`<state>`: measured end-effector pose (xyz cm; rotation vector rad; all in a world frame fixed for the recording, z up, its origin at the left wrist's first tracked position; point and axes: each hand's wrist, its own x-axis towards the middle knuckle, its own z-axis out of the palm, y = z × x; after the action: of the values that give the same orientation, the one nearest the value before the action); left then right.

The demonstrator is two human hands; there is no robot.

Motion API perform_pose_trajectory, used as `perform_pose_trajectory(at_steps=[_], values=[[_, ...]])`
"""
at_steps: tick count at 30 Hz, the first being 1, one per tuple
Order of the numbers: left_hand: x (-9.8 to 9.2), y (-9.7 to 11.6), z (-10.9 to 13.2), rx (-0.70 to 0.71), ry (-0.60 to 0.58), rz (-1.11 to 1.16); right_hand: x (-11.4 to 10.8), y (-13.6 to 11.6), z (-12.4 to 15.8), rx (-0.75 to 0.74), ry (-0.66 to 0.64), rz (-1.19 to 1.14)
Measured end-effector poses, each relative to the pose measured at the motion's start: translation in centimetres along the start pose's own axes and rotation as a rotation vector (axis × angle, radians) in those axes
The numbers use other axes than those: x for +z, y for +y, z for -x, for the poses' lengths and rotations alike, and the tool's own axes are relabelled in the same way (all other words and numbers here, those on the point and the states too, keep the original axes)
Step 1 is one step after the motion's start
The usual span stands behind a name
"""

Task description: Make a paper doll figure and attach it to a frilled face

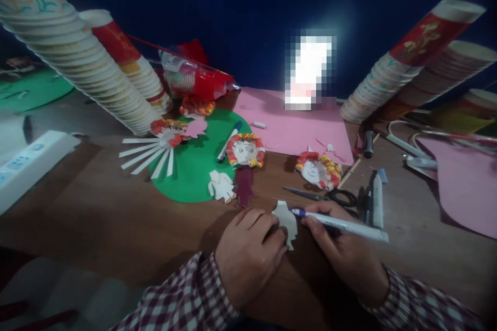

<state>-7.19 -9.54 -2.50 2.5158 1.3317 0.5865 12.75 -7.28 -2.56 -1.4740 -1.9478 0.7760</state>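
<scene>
Cut-out [286, 220], white paper, small: we find it flat on the wooden table [116, 227], near the front edge, between our hands. Left hand [248, 253]: fingers curled, tips pinning the piece's left side. Right hand [345, 253]: fingers closed round a white marker [345, 224], its purple tip touching the cut-out's top. We judge the piece light, thin, limp and easily creased, best held flat by its margin. Scissors [326, 195] lie just beyond.
</scene>
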Motion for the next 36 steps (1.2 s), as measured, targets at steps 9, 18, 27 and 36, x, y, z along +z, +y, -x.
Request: perform_pose_trajectory(at_steps=[9, 18, 27, 36], values=[[0.14, 0.01, -0.04, -0.004, -0.008, -0.008, -0.04, -0.15, -0.20, -0.007, 0.016, 0.023], [0.01, 0.03, -0.11, 0.005, 0.002, -0.016, -0.11, -0.42, -0.23, -0.003, 0.005, 0.035], [-0.09, 0.13, -0.05, 0.004, -0.001, -0.013, -0.08, -0.43, -0.28, -0.003, 0.008, 0.038], [-0.18, 0.19, -0.19, -0.002, -0.002, -0.006, -0.03, -0.50, -0.29, -0.009, 0.005, 0.028]])
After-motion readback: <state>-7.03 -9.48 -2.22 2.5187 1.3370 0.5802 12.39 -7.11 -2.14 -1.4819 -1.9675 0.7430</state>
